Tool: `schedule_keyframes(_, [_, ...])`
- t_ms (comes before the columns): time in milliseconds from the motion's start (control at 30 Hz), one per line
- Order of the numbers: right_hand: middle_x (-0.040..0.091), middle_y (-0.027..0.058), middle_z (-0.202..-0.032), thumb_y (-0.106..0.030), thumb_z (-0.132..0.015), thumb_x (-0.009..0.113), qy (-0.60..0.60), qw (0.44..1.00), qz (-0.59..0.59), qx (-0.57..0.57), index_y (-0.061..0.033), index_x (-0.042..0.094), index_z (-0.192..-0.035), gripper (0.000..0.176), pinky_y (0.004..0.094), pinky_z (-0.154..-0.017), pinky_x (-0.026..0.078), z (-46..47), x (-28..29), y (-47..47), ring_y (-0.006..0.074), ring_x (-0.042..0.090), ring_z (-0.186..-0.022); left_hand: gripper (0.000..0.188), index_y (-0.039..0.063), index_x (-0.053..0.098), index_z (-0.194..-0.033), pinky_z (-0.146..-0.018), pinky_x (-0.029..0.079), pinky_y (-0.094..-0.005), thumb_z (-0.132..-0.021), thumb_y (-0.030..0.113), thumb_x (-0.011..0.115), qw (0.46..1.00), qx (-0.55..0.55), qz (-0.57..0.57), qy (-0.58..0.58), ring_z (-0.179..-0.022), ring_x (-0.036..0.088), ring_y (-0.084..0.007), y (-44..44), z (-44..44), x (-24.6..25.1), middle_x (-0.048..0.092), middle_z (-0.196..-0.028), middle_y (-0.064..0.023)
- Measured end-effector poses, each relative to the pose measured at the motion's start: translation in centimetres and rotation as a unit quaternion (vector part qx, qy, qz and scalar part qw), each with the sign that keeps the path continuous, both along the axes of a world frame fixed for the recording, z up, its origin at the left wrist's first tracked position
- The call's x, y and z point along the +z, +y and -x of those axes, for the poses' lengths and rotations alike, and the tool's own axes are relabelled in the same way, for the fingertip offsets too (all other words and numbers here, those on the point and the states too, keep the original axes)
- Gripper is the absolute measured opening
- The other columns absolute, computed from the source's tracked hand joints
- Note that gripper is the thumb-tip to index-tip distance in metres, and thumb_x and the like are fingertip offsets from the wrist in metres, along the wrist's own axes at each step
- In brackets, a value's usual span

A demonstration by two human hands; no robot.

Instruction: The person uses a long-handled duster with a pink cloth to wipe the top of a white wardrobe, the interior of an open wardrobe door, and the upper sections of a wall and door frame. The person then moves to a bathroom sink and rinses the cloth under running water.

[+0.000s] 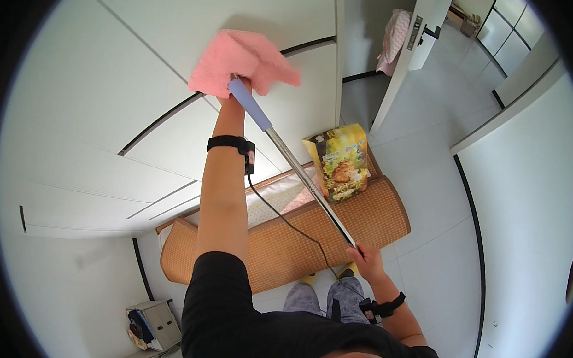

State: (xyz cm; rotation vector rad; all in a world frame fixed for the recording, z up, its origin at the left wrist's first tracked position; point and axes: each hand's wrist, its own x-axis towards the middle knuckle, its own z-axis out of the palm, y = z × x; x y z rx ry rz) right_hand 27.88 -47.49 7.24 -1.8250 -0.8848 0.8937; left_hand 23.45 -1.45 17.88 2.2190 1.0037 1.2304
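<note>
My left hand is stretched far forward against a pink plush cloth. Folds of the cloth and the pole's grip hide most of its fingers. The cloth spreads in front of the white cabinet fronts, and its right corner is blurred. A metal pole with a lavender plastic grip slants down from the cloth to the right. Its grip crosses in front of my left wrist. My right hand is closed around the pole's lower end, near my legs.
Below the pole lies a folded woven mat over patterned bedding. A printed yellow bag rests on its right end. White cabinets stand ahead. An open door is at upper right. A dark cable links my wrist devices.
</note>
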Motion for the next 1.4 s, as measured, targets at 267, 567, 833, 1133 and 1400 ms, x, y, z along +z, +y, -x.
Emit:
schedule_keyframes(267, [0.044, 0.0104, -0.051, -0.020, -0.075, 0.055, 0.006, 0.998, -0.027, -0.062, -0.0009, 0.048, -0.065, 0.023, 0.0291, -0.041, 0.032, -5.2, -2.4, -2.3, 0.0184, 0.040, -0.042, 0.022, 0.008, 0.053, -0.089, -0.057, 0.038, -0.0267, -0.071, 0.021, 0.051, 0.998, -0.047, 0.023, -0.030, -0.068, 0.051, -0.0166, -1.8, -11.8, -0.6, 0.054, -0.082, -0.0055])
schedule_keyframes(567, [0.045, 0.0116, -0.052, -0.021, -0.074, 0.057, -0.019, 0.995, -0.024, -0.099, -0.0015, 0.049, -0.068, 0.021, 0.0290, -0.042, 0.035, -9.5, -3.6, -3.6, 0.0211, 0.044, -0.044, 0.020, 0.008, 0.053, -0.088, -0.056, 0.038, -0.0262, -0.072, 0.020, 0.050, 0.988, -0.106, 0.082, -0.073, -0.066, 0.050, -0.0162, -3.1, -20.3, -0.8, 0.054, -0.080, -0.0056])
schedule_keyframes(833, [0.047, 0.0121, -0.053, -0.021, -0.073, 0.058, -0.042, 0.996, -0.029, -0.067, -0.0017, 0.050, -0.068, 0.021, 0.0296, -0.042, 0.036, -10.8, -3.9, -4.0, 0.0232, 0.045, -0.045, 0.019, 0.007, 0.054, -0.087, -0.054, 0.037, -0.0258, -0.072, 0.018, 0.050, 0.954, -0.176, 0.206, -0.126, -0.063, 0.050, -0.0159, -4.4, -18.5, -1.7, 0.054, -0.078, -0.0056])
schedule_keyframes(1133, [0.046, 0.0050, -0.047, -0.024, -0.074, 0.055, 0.054, 0.988, 0.097, -0.104, -0.0018, 0.051, -0.067, 0.024, 0.0249, -0.040, 0.036, -10.3, -4.1, -13.5, 0.0110, 0.044, -0.042, 0.017, 0.007, 0.054, -0.086, -0.053, 0.037, -0.0253, -0.072, 0.017, 0.049, 0.836, -0.300, 0.413, -0.203, -0.061, 0.050, -0.0155, -14.3, -12.4, -7.4, 0.054, -0.077, -0.0057])
schedule_keyframes(1400, [0.037, -0.0017, -0.042, -0.032, -0.081, 0.047, 0.028, 0.972, 0.029, -0.233, -0.0032, 0.045, -0.064, 0.033, 0.0183, -0.032, 0.026, -5.4, 0.6, -21.8, 0.0047, 0.034, -0.034, 0.039, 0.007, 0.040, -0.115, -0.059, 0.037, -0.0206, -0.076, 0.005, 0.044, 0.745, -0.207, 0.551, -0.313, -0.065, 0.047, -0.0094, -22.5, -8.8, -8.8, 0.052, -0.086, -0.0021])
